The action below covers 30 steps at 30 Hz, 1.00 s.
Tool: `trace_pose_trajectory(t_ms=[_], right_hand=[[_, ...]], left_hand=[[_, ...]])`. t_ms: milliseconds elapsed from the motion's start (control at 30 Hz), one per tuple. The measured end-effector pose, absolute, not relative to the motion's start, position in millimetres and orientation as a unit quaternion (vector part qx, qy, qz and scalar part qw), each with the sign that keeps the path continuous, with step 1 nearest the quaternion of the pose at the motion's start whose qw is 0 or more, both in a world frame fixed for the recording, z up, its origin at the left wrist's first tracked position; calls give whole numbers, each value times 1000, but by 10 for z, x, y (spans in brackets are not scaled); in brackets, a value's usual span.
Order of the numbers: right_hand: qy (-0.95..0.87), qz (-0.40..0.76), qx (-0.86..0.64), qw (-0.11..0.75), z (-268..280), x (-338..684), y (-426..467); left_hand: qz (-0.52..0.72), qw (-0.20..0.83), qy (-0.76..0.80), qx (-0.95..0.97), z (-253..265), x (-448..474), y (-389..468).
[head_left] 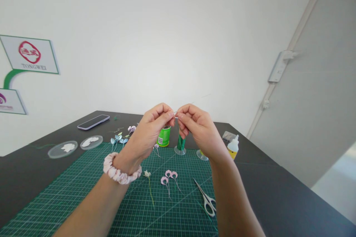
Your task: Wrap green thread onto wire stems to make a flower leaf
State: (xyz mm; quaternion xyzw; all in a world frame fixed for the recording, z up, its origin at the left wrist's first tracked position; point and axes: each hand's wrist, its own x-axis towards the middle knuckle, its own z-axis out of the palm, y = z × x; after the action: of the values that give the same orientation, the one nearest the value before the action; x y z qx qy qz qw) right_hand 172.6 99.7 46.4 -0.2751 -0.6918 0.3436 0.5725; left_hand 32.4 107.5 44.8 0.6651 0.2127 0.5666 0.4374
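My left hand [151, 127] and my right hand [198, 126] meet fingertip to fingertip above the far part of the cutting mat [133, 214]. Both are closed in a pinch on a thin wire [176, 117], with a small pale bit showing between the fingers; its exact shape is too small to make out. Behind the hands stand a green can [164, 137] and a spool of green thread [181, 143]. Below lie several pink looped petals [168, 174] on wire stems, a small white flower [147, 173] on a green stem, and scissors [207, 200].
At the left are two shallow clear dishes [52, 152] with white pieces and a phone [94, 122]. Blue wire-stemmed flowers [118, 139] rest at the mat's far edge. A glue bottle [233, 146] and another spool [202, 155] stand at the right. A wall rises behind the table.
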Motion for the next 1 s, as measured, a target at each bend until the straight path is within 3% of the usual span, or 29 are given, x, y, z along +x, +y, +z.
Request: trace_pose_trajectory(t_ms=[533,1000], right_hand=[[-694,346,-305,553,439,1694,1000],[-658,380,-297,578,448,1662,983]], left_hand=[[566,98,298,762,404,250,1112],[584,-31,267,766,357,250,1160]])
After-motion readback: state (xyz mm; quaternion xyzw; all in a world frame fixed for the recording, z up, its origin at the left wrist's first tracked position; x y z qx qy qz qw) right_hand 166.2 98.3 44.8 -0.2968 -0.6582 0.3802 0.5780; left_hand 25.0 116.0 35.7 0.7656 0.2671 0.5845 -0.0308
